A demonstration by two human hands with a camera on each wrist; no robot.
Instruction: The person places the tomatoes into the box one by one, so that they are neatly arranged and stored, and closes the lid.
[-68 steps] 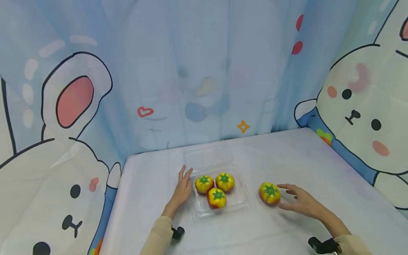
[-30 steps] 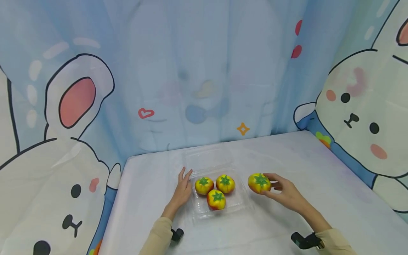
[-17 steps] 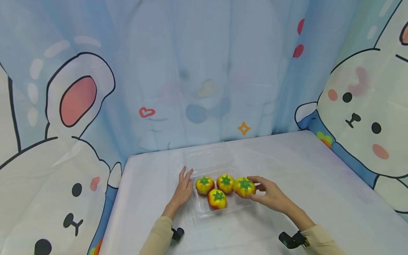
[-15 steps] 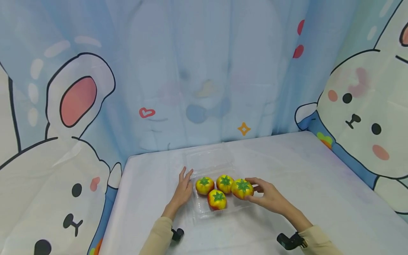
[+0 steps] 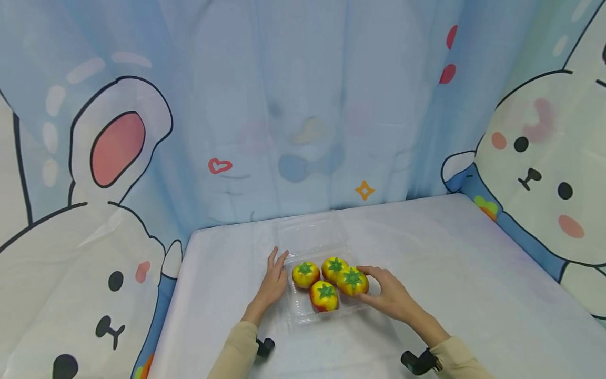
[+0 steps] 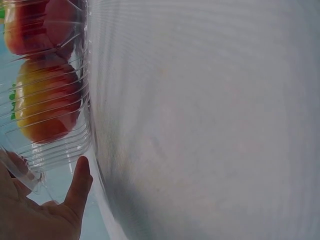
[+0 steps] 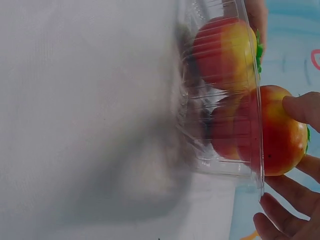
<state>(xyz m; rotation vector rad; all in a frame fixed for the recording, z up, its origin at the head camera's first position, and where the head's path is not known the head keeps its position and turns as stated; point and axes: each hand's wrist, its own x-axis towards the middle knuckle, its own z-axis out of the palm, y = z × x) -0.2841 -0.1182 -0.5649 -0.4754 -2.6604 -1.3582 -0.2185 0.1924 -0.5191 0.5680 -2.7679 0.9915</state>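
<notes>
A clear plastic clamshell box (image 5: 303, 311) lies with its lid (image 5: 310, 231) folded back. Inside are three yellow-red tomato-like fruits with green star-shaped tops: one at left (image 5: 305, 275), one at the back (image 5: 333, 266) and one in front (image 5: 324, 296). My right hand (image 5: 388, 295) holds a fourth such fruit (image 5: 352, 281) between thumb and fingers, over the box's right part. In the right wrist view this held fruit (image 7: 280, 132) shows at the rim, partly above it. My left hand (image 5: 272, 284) rests at the box's left side, fingers extended along it.
A white cloth covers the table (image 5: 454, 252). Behind it hangs a blue curtain (image 5: 303, 105) printed with cartoon rabbits. Dark camera mounts sit at both wrists, below the beige sleeves (image 5: 236, 347).
My right hand has grasped the fourth fruit from the table right of the box and carried it left, over the box. My left hand has stayed at the box's left side.
</notes>
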